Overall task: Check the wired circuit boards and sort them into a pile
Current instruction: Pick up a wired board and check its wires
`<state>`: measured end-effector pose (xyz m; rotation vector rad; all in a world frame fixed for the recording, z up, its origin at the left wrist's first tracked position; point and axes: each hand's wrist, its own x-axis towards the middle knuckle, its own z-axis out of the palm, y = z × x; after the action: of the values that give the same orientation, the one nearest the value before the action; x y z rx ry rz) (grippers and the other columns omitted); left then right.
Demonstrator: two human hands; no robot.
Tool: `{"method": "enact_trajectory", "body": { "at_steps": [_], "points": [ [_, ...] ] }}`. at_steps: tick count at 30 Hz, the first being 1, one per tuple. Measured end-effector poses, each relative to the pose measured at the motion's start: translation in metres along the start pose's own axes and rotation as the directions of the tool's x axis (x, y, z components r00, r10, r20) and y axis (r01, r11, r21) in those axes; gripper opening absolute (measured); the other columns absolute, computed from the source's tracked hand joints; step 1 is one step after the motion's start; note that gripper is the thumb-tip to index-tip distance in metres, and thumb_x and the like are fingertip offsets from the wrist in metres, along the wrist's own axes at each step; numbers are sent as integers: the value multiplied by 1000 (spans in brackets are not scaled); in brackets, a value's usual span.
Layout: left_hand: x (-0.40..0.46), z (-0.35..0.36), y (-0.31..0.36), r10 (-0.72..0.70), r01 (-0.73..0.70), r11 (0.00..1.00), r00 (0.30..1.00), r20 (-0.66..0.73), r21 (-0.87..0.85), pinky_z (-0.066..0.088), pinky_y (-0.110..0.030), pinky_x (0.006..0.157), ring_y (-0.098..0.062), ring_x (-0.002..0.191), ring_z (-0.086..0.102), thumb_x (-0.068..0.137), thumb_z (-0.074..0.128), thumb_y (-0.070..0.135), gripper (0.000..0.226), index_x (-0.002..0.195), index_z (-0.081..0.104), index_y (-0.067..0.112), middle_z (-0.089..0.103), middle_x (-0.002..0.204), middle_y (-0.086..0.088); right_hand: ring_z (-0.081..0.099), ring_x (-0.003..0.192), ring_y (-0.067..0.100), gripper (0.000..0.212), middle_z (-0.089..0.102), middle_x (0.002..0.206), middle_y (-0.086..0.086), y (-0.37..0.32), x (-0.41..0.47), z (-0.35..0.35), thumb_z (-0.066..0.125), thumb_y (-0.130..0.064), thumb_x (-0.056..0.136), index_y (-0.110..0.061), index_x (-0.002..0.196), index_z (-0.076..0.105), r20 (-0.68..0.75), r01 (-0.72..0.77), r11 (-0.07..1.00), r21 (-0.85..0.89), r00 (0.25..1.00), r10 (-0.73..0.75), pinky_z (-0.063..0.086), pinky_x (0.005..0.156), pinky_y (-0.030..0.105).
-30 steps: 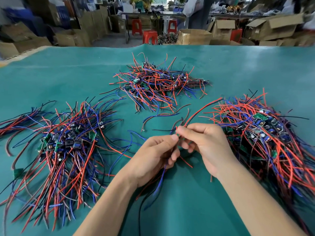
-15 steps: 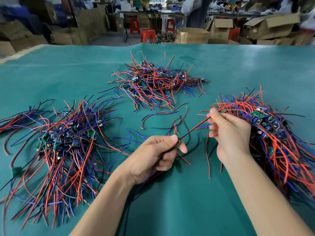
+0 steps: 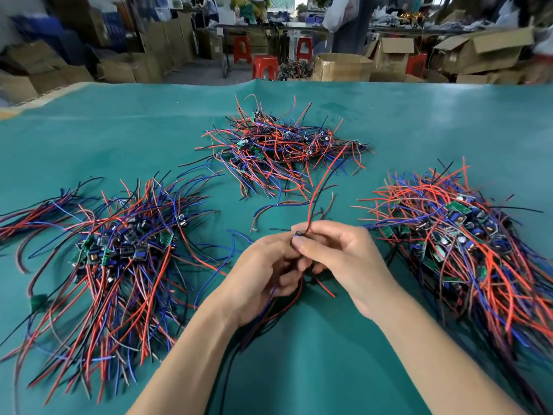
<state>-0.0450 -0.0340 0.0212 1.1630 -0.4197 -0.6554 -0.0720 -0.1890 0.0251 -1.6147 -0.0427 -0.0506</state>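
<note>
Both hands meet over the middle of the green table (image 3: 329, 369). My left hand (image 3: 263, 274) grips a small wired circuit board, mostly hidden by my fingers, with blue and black leads trailing down under my wrist. My right hand (image 3: 341, 256) pinches the board's top edge where its red and black wires (image 3: 318, 187) rise and curve away from me. A flat pile of boards with red, blue and black leads (image 3: 119, 253) lies to the left. Another pile (image 3: 466, 244) lies to the right, and a third pile (image 3: 281, 148) sits further back.
A few loose wires (image 3: 278, 205) lie on the cloth between the far pile and my hands. Beyond the table's far edge stand cardboard boxes (image 3: 344, 67) and red stools (image 3: 264, 65).
My right hand has come back from the right pile's edge to the board in my left hand. The red and black wires, stretched out to the right before, now stand upward.
</note>
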Motion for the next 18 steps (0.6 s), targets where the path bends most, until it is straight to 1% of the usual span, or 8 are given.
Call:
{"method": "enact_trajectory", "body": {
  "at_steps": [3, 5, 7, 9, 11, 13, 16, 18],
  "points": [
    [0, 1, -1, 1, -1, 999, 1000, 17, 33, 21, -21, 44, -12, 50, 33, 92, 46, 9, 13, 93, 58, 3, 56, 76, -6, 62, 54, 21, 18, 70, 69, 10, -2, 1, -7, 80, -24, 77, -19, 94, 80, -57, 38, 997, 68, 998, -34, 50, 64, 28],
    [0, 1, -4, 23, -22, 993, 1000, -8, 112, 26, -20, 45, -11, 50, 37, 104, 44, 13, 24, 88, 58, 3, 60, 74, -3, 62, 57, 21, 17, 70, 69, 12, -5, 1, -11, 81, -21, 78, -15, 94, 79, -63, 66, 997, 39, 996, -64, 53, 74, 35],
    [0, 1, -6, 36, -29, 987, 999, -40, 161, 30, -19, 45, -11, 48, 38, 105, 44, 18, 32, 84, 60, 1, 60, 68, -4, 66, 69, 15, 13, 74, 76, 6, -6, 1, -14, 84, -15, 79, -14, 91, 80, -76, 74, 997, 7, 994, -73, 53, 81, 33],
    [0, 1, -6, 51, -40, 983, 997, -59, 177, 30, -19, 44, -12, 45, 37, 104, 47, 22, 33, 87, 65, 1, 56, 63, -9, 64, 69, 12, 12, 74, 77, 2, -8, 1, -16, 83, -8, 79, -11, 90, 80, -82, 76, 996, 53, 994, -71, 53, 73, 24],
    [0, 2, -5, 58, -47, 981, 997, -51, 189, 31, -19, 43, -12, 43, 38, 104, 48, 22, 30, 96, 68, 1, 55, 61, -8, 60, 62, 16, 19, 70, 71, 6, -10, 0, -16, 81, -13, 75, -5, 92, 77, -90, 82, 989, 122, 993, -72, 52, 67, 22],
    [0, 2, -5, 48, -43, 983, 999, -22, 181, 34, -19, 43, -12, 42, 41, 104, 48, 21, 28, 99, 69, 2, 56, 60, -6, 60, 62, 15, 27, 71, 74, 6, -13, 0, -16, 80, -18, 69, -4, 91, 76, -130, 74, 978, 193, 990, -49, 50, 65, 21],
    [-1, 3, -3, 5, -8, 991, 1000, 22, 136, 41, -20, 46, -14, 44, 50, 101, 51, 20, 25, 95, 69, 4, 60, 61, -8, 65, 70, 6, 21, 74, 79, 0, -15, 3, -21, 76, -15, 72, -6, 91, 75, -203, 30, 957, 290, 979, 31, 49, 63, 16],
    [-1, 5, -2, -18, 12, 990, 999, 43, 138, 44, -21, 48, -15, 46, 55, 97, 50, 21, 25, 92, 69, 6, 63, 64, -9, 62, 68, 5, 16, 72, 76, -2, -17, 7, -28, 75, -11, 76, -5, 90, 74, -258, 19, 930, 367, 963, 82, 49, 62, 14]
  ]
}}
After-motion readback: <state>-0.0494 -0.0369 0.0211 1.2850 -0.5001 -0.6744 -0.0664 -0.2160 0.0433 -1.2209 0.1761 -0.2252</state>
